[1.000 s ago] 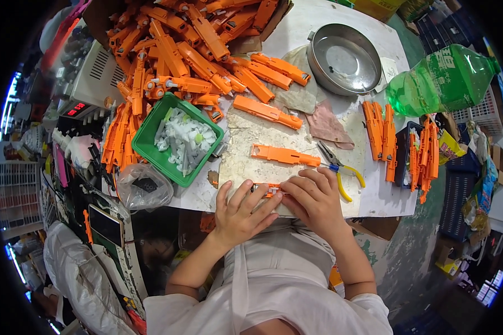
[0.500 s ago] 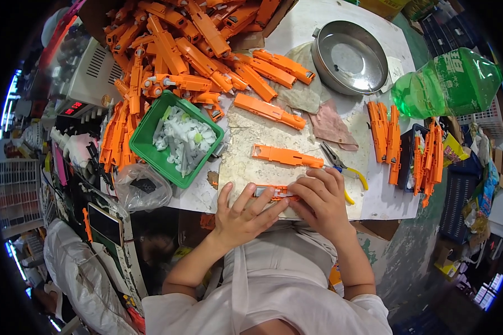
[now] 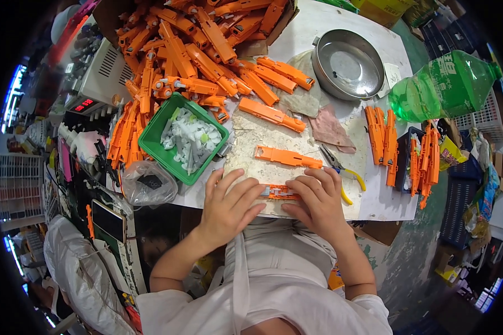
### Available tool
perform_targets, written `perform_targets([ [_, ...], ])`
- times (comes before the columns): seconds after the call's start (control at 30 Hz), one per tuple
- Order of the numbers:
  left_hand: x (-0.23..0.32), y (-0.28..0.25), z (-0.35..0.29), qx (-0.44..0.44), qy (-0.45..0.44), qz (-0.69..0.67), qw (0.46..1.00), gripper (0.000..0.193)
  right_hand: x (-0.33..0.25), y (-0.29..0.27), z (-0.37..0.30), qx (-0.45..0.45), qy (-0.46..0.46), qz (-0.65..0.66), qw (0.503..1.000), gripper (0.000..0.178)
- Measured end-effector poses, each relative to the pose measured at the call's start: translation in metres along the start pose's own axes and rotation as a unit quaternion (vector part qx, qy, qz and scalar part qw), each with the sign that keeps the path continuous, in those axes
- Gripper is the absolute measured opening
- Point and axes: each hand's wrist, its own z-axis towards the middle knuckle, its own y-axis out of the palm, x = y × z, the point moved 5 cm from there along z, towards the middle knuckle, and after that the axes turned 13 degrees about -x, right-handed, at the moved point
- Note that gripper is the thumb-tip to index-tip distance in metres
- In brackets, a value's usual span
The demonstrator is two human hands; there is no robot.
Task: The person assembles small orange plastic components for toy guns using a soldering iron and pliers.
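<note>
between the fingers (image 3: 310,188): long orange plastic housing (image 3: 280,192), lying flat, perhaps for steadiness
left hand (image 3: 226,209): spread loosely by its left end
right hand (image 3: 325,209): around its right end; cannot tell if gripping
past right fingertips: yellow-handled metal pliers (image 3: 339,167), apparently within reach

Green bottle (image 3: 452,92): pale characters (image 3: 445,63) printed on its side; right of the metal pan (image 3: 352,61).
White machine (image 3: 98,82): red lit digits (image 3: 84,105) on its front; well left of the pan.
White card (image 3: 393,75): faint marks, unreadable; just right of the pan.
Yellow packet (image 3: 451,153): print too small to read; below and right of the pan.
</note>
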Motion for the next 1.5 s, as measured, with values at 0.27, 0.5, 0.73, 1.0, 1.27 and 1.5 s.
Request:
perform_targets([
  [0.27, -0.004, -0.011, 0.026, -0.078, 0.091, 0.063, 0.991, 0.024, -0.012, 0.008, 0.017, -0.026, -0.01, -0.04, 0.999, 0.03],
  [0.5, -0.004, -0.013, 0.026, -0.052, 0.095, 0.01, 0.994, 0.024, -0.012, 0.009, 0.016, -0.005, -0.014, -0.04, 0.999, 0.029],
  [0.73, -0.006, -0.007, 0.028, -0.07, 0.108, -0.017, 0.992, 0.023, -0.011, 0.01, 0.014, 0.014, -0.019, -0.038, 0.999, 0.028],
  [1.0, 0.005, -0.002, 0.019, -0.04, 0.117, 0.089, 0.988, 0.025, -0.012, 0.01, 0.013, 0.022, -0.017, -0.039, 0.999, 0.028],
  [1.27, 0.004, -0.005, 0.02, -0.029, 0.104, 0.059, 0.992, 0.024, -0.012, 0.01, 0.013, 0.025, -0.018, -0.037, 0.999, 0.028],
  [1.5, 0.003, -0.004, 0.027, -0.072, 0.123, 0.053, 0.988, 0.023, -0.011, 0.009, 0.013, 0.022, -0.021, -0.034, 0.999, 0.029],
])
